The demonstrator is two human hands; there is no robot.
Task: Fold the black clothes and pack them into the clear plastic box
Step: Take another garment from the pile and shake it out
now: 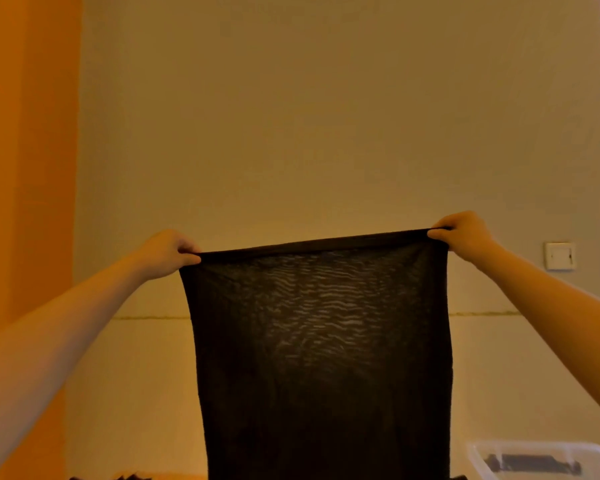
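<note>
Fingers (187, 251) of two hands, left hand (167, 252) and right hand (463, 233), each pinching one sheer black knit garment (321, 341); one clear plastic box (548, 459) lower right.

Plain beige wall (326, 116) takes up most of what you see, with a thin horizontal seam line (146, 318) running across it low down. Orange curtain or panel (25, 150) down the left side, can't tell which, and a white wall switch (560, 256) over on the right.

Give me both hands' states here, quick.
Left hand: closed, gripping the top left corner of the black garment.
Right hand: closed, gripping its top right corner.
</note>
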